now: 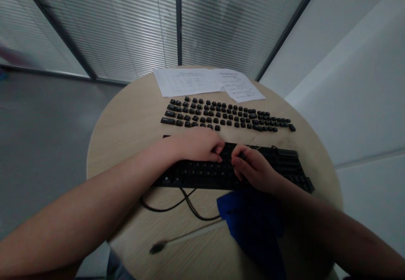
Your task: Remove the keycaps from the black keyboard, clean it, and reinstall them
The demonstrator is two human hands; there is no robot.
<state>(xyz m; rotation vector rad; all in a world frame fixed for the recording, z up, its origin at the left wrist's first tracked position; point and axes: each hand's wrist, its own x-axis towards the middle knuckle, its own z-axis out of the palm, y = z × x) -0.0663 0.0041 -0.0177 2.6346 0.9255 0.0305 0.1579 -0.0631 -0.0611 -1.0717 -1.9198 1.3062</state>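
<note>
A black keyboard lies across the table, many keys missing from its upper part. My left hand rests over its upper left half, fingers curled down and closed; whatever they grip is hidden. Just to the right, my right hand is closed in a pinch above the keyboard's middle. Something small and dark shows between its fingers, and thin wires stick out beyond them, like a wire keycap puller. Loose black keycaps lie in rows behind the keyboard.
Printed papers lie at the far edge of the round table. In front of the keyboard are its black cable, a thin-handled brush and a blue cloth under my right forearm. A blinds-covered glass wall stands behind.
</note>
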